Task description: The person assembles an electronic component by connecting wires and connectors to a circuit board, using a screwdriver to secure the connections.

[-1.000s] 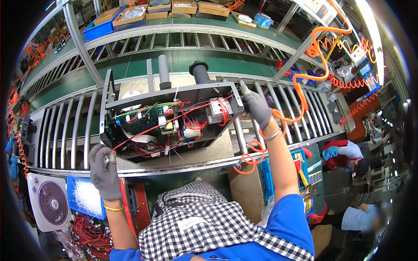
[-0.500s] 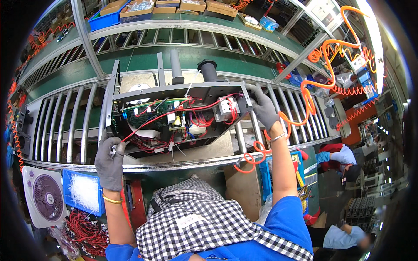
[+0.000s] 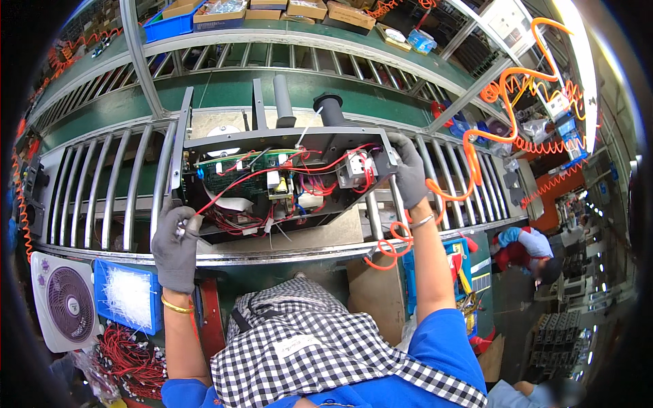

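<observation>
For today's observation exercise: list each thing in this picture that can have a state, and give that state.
Metal chassis: open, wiring and circuit board exposed, lying on the roller conveyor.
Left hand: gloved, grip closed on the chassis's near-left corner.
Right hand: gloved, holding the chassis's right end.
Small fan: running or not, cannot tell.

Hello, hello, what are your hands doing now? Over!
Left hand grips chassis near corner. Right hand holds its right edge. Red wires cross the green board.
</observation>
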Demonstrator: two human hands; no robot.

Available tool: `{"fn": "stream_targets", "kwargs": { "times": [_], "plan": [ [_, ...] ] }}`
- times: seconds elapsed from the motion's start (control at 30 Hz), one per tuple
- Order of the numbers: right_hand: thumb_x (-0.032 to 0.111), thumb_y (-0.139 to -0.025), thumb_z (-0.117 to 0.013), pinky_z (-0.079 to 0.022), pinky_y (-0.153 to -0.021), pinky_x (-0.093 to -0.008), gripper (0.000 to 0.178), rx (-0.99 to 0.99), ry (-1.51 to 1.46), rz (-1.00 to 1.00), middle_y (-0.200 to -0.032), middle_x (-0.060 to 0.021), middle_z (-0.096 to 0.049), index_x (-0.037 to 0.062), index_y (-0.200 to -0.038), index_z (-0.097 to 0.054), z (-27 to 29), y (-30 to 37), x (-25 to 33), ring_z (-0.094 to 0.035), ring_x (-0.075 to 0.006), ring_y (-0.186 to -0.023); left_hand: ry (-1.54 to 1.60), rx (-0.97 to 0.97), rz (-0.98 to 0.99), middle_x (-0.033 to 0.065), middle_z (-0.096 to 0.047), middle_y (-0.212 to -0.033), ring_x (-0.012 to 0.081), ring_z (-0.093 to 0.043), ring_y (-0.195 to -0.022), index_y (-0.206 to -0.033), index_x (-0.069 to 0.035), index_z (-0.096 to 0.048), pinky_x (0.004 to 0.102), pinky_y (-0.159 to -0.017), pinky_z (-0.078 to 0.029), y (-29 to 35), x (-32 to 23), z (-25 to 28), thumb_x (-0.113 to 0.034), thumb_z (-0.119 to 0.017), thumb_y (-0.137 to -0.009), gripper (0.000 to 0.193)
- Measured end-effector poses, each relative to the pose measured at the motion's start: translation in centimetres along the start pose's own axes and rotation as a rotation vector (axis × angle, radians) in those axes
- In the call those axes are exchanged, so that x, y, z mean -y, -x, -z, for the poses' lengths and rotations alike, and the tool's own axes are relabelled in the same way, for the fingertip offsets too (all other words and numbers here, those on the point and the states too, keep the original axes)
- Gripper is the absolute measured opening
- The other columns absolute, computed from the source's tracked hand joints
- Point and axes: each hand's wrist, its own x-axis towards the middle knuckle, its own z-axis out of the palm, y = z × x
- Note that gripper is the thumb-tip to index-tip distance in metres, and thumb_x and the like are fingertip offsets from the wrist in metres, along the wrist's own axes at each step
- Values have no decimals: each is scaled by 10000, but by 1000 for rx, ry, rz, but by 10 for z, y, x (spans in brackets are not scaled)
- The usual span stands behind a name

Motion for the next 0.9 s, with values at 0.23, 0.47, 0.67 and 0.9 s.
{"fn": "stream_targets", "kwargs": {
  "times": [0.23, 0.47, 0.67, 0.9],
  "plan": [
    [117, -947, -629, -418, -1068, -320, 402, -57, -81, 18, -1263, -107, -605, -21, -1313, -535, -5, 4, -1, -555, -186, -1201, 83, -29, 57, 150, -674, -1013, 298, -579, -1226, -969, -6, -667, 353, -962, -439, -1, 4, 0, -158, -722, -889, 180],
    [282, -1076, -393, -330, -1155, -361, 511, -134, -122, 43, -1472, -155, -470, -36, -1475, -382, -30, 16, 19, -457, -236, -1351, 242, -7, 149, 64, -631, -915, 184, -584, -1021, -960, -11, -639, 308, -921, -434, 2, 1, 6, -162, -696, -920, 167],
    [380, -1051, -481, -393, -1086, -342, 619, -204, -373, 60, -1422, -163, -514, -21, -1504, -350, -49, 30, 11, -516, -216, -1273, 267, -66, 141, 20, -602, -907, 123, -536, -892, -947, -25, -619, 270, -842, -431, 6, 11, 7, -170, -688, -923, 162],
    [344, -987, -640, -457, -729, -258, 339, -545, 28, -112, -921, 3, -645, 13, -1060, -647, -64, 34, -36, -532, -78, -817, 69, -57, -65, 65, -634, -914, 173, -594, -895, -940, -4, -619, 310, -882, -466, 28, 1, 18, -108, -661, -892, 122]
  ]
}}
